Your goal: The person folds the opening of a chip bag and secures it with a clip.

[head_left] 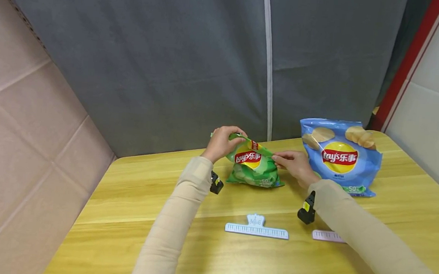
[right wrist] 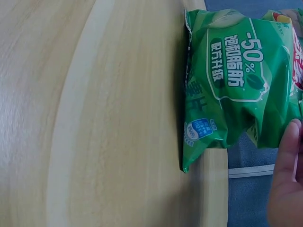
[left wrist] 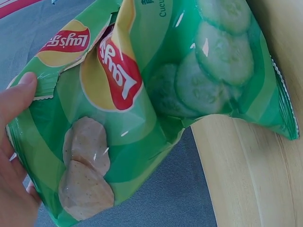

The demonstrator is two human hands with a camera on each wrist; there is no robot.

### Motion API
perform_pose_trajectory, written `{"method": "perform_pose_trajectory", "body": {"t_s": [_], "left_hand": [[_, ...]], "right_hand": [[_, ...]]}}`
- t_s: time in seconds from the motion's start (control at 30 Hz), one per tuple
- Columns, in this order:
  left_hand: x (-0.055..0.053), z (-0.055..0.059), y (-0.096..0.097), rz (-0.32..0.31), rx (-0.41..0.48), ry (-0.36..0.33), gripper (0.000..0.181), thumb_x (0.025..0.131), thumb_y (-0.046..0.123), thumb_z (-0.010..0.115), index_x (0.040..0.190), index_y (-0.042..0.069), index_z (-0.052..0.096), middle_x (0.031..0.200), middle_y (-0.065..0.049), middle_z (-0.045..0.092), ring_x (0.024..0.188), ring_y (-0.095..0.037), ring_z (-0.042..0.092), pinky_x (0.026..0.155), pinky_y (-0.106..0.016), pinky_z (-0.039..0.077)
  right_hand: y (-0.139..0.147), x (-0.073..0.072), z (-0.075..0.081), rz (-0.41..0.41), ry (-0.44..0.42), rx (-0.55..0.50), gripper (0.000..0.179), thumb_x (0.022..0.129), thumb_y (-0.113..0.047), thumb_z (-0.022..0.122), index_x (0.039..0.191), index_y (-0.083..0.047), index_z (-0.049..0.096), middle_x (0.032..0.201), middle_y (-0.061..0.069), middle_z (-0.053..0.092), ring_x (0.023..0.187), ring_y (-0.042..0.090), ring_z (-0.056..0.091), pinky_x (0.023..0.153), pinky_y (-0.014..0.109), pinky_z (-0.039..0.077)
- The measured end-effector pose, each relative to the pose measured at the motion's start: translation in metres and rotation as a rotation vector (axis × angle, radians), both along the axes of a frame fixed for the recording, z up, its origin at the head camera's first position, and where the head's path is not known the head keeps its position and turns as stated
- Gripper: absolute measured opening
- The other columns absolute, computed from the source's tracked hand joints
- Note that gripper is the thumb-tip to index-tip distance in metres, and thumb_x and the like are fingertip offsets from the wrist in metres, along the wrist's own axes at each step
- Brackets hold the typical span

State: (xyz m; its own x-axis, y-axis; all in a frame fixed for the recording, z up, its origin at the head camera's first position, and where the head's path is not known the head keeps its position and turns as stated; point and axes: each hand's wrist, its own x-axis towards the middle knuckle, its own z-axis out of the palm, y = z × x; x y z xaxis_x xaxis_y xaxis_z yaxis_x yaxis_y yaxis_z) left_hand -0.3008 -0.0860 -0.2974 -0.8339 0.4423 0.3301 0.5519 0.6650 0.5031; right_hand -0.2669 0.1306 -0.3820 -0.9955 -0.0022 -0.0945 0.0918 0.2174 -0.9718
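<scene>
A green Lay's chip bag (head_left: 257,172) stands on the wooden table with its top part folded over toward the front. My left hand (head_left: 223,142) grips the bag's upper left corner; in the left wrist view its thumb (left wrist: 23,92) presses on the folded flap beside a torn edge. On the other side, my right hand (head_left: 295,164) pinches the right end of the fold between thumb and fingers. The right wrist view shows the bag's lower part (right wrist: 236,71) and the right thumb (right wrist: 289,146) against its side; the other right fingers are mostly hidden there.
A blue Lay's chip bag (head_left: 339,163) stands upright to the right, behind my right forearm. Nearer me lie a pale blue bag clip (head_left: 256,230) and a pink one (head_left: 328,236), the latter partly covered by my sleeve. A grey curtain (head_left: 193,74) hangs behind the table.
</scene>
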Motion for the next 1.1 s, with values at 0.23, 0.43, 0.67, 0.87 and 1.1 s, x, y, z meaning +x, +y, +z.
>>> {"method": "perform_pose_trajectory", "body": {"t_s": [0.23,0.43,0.67,0.87,1.1], "left_hand": [[0.0017,0.0001,-0.0014,0.003,-0.009,0.001,0.014,0.085,0.021,0.060,0.095,0.015,0.068,0.098,0.001,0.065,0.067,-0.013,0.055,0.102,-0.044,0.019],[0.0028,0.0006,-0.0018,-0.019,-0.003,0.030,0.014,0.084,0.019,0.061,0.094,0.014,0.069,0.100,0.000,0.064,0.087,-0.015,0.058,0.101,-0.043,0.022],[0.0029,0.0008,-0.0014,-0.021,0.005,0.043,0.012,0.083,0.017,0.062,0.092,0.013,0.069,0.099,0.000,0.065,0.089,-0.016,0.059,0.097,-0.038,0.030],[0.0028,-0.0005,-0.0019,-0.007,0.000,0.050,0.012,0.084,0.019,0.062,0.093,0.014,0.068,0.099,0.000,0.065,0.085,-0.015,0.059,0.100,-0.040,0.025],[0.0036,-0.0001,-0.0008,0.007,-0.017,0.066,0.012,0.084,0.019,0.061,0.093,0.015,0.068,0.100,0.001,0.064,0.092,-0.014,0.058,0.100,-0.041,0.025]], "right_hand": [[-0.0012,0.0020,0.0012,-0.002,-0.004,-0.037,0.040,0.088,-0.021,0.055,0.120,0.003,0.052,0.117,0.021,0.052,0.077,0.005,0.058,0.085,0.036,0.043],[-0.0017,0.0038,0.0005,-0.004,0.013,-0.035,0.038,0.089,-0.018,0.054,0.118,0.005,0.053,0.115,0.021,0.053,0.076,0.004,0.058,0.085,0.037,0.043],[-0.0012,0.0041,0.0000,-0.001,0.012,-0.051,0.039,0.088,-0.019,0.056,0.118,0.005,0.052,0.115,0.021,0.053,0.077,0.004,0.058,0.086,0.038,0.042],[-0.0018,0.0046,0.0005,-0.004,-0.010,-0.075,0.040,0.088,-0.020,0.055,0.119,0.005,0.051,0.118,0.021,0.051,0.081,0.007,0.057,0.087,0.037,0.042],[-0.0025,0.0070,0.0038,-0.004,-0.029,-0.142,0.040,0.089,-0.016,0.054,0.122,0.007,0.048,0.119,0.022,0.049,0.078,0.004,0.056,0.090,0.038,0.040]]}}
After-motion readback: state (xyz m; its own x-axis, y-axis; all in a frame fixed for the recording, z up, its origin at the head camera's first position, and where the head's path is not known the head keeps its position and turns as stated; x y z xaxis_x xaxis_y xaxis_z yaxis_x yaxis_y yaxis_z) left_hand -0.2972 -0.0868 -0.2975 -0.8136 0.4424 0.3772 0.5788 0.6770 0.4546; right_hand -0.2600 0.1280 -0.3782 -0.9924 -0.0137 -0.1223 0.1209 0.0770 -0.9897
